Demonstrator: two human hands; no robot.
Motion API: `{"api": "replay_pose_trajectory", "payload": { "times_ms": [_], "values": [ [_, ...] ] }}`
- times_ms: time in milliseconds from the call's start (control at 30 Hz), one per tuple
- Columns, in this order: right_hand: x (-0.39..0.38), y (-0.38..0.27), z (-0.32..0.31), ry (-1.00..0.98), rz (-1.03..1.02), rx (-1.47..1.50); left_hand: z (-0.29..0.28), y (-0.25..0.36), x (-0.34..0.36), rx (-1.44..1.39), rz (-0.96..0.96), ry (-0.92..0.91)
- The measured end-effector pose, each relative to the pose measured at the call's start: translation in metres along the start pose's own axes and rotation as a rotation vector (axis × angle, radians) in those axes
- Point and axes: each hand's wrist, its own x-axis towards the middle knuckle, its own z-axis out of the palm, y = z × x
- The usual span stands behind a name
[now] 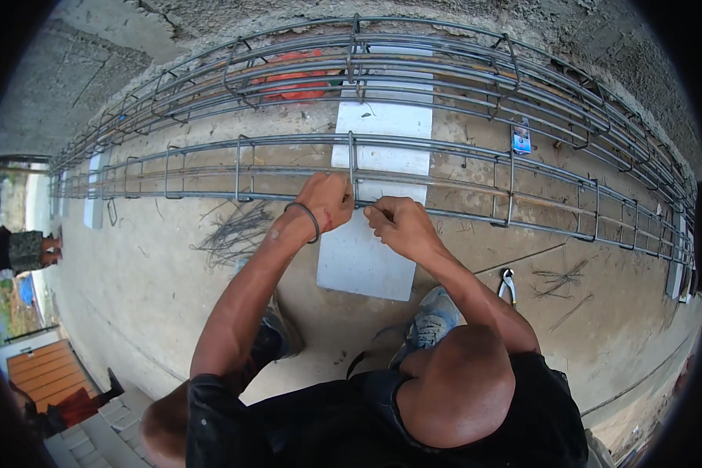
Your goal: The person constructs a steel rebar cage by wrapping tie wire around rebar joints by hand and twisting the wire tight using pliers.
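Observation:
A long steel rebar cage (444, 186) with rectangular stirrups runs across in front of me. Both my hands meet at its near lower bar, beside the stirrup (352, 160) over the white board. My left hand (329, 200), with a dark band at the wrist, is closed against the bar just left of that stirrup. Fingers pinched together, my right hand (402, 222) is just right of the same corner. Whatever either hand grips is too small or hidden to make out.
Behind lies a second rebar cage (476, 74) along the rough wall. A white board (366, 269) extends under both cages. Thin wires (238, 234) lie left, more wires (561, 277) right, near end-cutting pliers (508, 286). A blue packet (521, 139) and other people (23, 249) are visible.

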Motion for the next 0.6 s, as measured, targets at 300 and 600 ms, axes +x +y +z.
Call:
{"api": "replay_pose_trajectory", "payload": {
  "times_ms": [300,600],
  "values": [
    [0.033,0.001,0.012,0.098,-0.214,-0.699,-0.011,-0.016,0.023,-0.021,0.066,-0.298],
    [0.024,-0.019,0.008,0.091,-0.006,-0.458,-0.014,-0.035,0.008,-0.218,0.082,-0.226]
  ]
}}
